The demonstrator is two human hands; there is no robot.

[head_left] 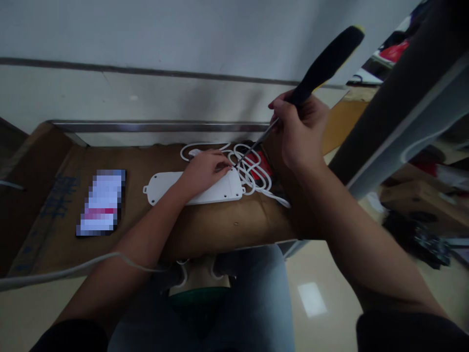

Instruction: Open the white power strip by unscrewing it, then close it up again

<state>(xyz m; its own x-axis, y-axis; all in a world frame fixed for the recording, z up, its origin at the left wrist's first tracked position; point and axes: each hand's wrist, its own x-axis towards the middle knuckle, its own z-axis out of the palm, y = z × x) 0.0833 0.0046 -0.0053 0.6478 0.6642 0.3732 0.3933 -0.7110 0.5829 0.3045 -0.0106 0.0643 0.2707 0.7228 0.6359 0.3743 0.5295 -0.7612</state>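
A white power strip (161, 183) lies on the brown cardboard surface, its plain face with dark corner holes turned up. My left hand (205, 171) rests across it, thumb and fingertips pinched together near its far right corner. Whatever is between those fingertips is too small to make out. In my right hand (302, 124) is a screwdriver (330, 58) with a black and yellow handle, held slanting. Its thin shaft runs down to the left, the tip at that corner beside my left fingertips. A small screw-like piece (236, 224) lies on the cardboard in front of the strip.
A coiled white cable (262, 183) lies at the right end, over something red (261, 164). A phone (100, 203) with a lit screen lies on the left. A thin pale cord (80, 264) crosses the front edge. A grey post (384, 107) stands on the right.
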